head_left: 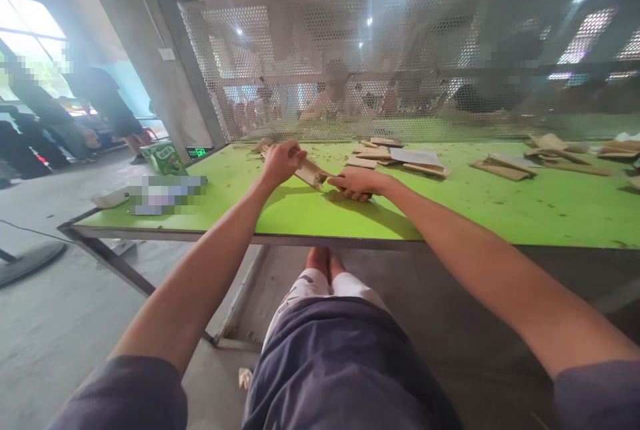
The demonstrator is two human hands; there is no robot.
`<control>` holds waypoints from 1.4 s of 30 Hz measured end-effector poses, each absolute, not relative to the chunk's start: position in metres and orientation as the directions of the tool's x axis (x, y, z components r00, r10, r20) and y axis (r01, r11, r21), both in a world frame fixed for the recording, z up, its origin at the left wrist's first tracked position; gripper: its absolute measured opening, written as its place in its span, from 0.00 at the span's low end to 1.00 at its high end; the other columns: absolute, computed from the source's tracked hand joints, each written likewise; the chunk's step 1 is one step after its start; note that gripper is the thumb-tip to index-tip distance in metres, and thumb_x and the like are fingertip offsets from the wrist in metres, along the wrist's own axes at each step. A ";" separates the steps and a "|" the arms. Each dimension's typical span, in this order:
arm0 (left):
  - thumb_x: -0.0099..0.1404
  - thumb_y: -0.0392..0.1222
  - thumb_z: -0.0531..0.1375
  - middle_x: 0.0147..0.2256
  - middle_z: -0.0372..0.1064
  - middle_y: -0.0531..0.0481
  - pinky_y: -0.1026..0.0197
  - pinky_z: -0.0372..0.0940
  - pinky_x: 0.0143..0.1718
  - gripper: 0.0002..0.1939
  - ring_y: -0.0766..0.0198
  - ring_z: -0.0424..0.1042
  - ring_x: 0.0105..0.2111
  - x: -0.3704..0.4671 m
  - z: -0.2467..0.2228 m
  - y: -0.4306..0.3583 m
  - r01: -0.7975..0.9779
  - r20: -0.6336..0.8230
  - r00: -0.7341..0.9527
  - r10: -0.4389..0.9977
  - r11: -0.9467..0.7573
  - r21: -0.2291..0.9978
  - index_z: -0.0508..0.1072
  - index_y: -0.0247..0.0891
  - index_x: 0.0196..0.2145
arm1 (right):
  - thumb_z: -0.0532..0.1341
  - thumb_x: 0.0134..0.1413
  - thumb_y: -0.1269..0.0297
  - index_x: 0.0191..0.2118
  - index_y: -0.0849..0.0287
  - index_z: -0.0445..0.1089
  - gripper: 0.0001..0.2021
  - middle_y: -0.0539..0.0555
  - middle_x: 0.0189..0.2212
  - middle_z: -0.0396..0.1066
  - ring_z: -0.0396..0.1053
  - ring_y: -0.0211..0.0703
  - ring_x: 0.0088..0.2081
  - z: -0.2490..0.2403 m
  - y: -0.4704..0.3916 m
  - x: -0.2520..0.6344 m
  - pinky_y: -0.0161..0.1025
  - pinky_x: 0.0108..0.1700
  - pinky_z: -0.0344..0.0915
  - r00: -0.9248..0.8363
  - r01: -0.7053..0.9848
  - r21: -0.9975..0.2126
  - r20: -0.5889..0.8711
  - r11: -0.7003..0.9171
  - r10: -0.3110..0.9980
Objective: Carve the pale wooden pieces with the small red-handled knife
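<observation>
My left hand is closed round the far part of a tan, trough-shaped strip that looks like bamboo or wood. The strip slants over the green tabletop, its near end ragged and turned towards my right hand. My right hand is wrapped round something with a thin tip that meets this ragged end; the grip hides most of it, so its kind cannot be made out. Beyond my right hand lie several similar tan pieces and a white sheet.
More tan pieces lie to the right among scattered crumbs. A perforated metal screen runs along the table's back edge. At the left end are a green box and a blurred packet. People stand in the left background.
</observation>
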State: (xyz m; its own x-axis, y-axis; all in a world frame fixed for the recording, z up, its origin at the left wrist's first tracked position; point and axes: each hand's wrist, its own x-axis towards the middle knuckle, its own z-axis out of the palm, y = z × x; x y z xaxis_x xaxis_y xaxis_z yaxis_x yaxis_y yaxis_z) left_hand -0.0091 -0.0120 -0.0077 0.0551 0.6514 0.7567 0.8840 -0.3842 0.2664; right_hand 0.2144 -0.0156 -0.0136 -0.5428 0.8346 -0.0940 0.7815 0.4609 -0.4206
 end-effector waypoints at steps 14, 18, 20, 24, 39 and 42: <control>0.59 0.50 0.56 0.19 0.57 0.55 0.62 0.49 0.27 0.14 0.66 0.56 0.23 -0.016 -0.015 -0.010 0.848 0.683 0.023 0.730 -0.377 0.374 0.68 0.37 0.23 | 0.47 0.65 0.54 0.43 0.60 0.69 0.19 0.60 0.37 0.76 0.70 0.46 0.34 -0.025 -0.022 0.208 0.37 0.32 0.51 -0.616 0.760 0.023 0.344 0.650 0.709; 0.61 0.50 0.54 0.19 0.55 0.55 0.62 0.48 0.26 0.16 0.67 0.55 0.23 -0.015 -0.020 -0.011 0.865 0.674 0.056 0.736 -0.373 0.336 0.65 0.38 0.21 | 0.47 0.65 0.54 0.45 0.61 0.69 0.19 0.62 0.37 0.76 0.71 0.47 0.34 -0.027 -0.024 0.206 0.37 0.31 0.51 -0.626 0.756 0.039 0.334 0.653 0.705; 0.62 0.50 0.53 0.18 0.54 0.55 0.62 0.47 0.26 0.17 0.66 0.55 0.22 -0.015 -0.022 -0.012 0.874 0.666 0.061 0.743 -0.363 0.325 0.64 0.38 0.21 | 0.48 0.65 0.53 0.44 0.61 0.70 0.19 0.62 0.36 0.76 0.71 0.48 0.33 -0.028 -0.022 0.205 0.37 0.31 0.52 -0.626 0.758 0.041 0.325 0.651 0.709; 0.62 0.50 0.53 0.18 0.54 0.55 0.62 0.46 0.26 0.17 0.66 0.55 0.23 -0.017 -0.023 -0.011 0.885 0.656 0.062 0.752 -0.345 0.312 0.63 0.38 0.21 | 0.50 0.63 0.54 0.41 0.61 0.71 0.18 0.62 0.35 0.76 0.71 0.48 0.33 -0.030 -0.019 0.206 0.38 0.30 0.52 -0.620 0.765 0.038 0.313 0.643 0.719; 0.63 0.50 0.52 0.20 0.57 0.53 0.62 0.46 0.26 0.17 0.66 0.55 0.23 -0.019 -0.026 -0.008 0.883 0.647 0.080 0.758 -0.355 0.307 0.64 0.38 0.22 | 0.43 0.67 0.56 0.42 0.61 0.71 0.22 0.60 0.37 0.76 0.70 0.45 0.35 -0.026 -0.020 0.209 0.37 0.30 0.51 -0.577 0.784 -0.027 0.336 0.620 0.745; 0.63 0.50 0.52 0.20 0.56 0.53 0.62 0.45 0.26 0.17 0.66 0.55 0.23 -0.019 -0.026 -0.008 0.882 0.650 0.082 0.755 -0.358 0.305 0.64 0.38 0.22 | 0.41 0.68 0.58 0.36 0.61 0.73 0.25 0.60 0.36 0.76 0.70 0.44 0.34 -0.024 -0.019 0.210 0.36 0.31 0.51 -0.589 0.783 -0.020 0.301 0.622 0.750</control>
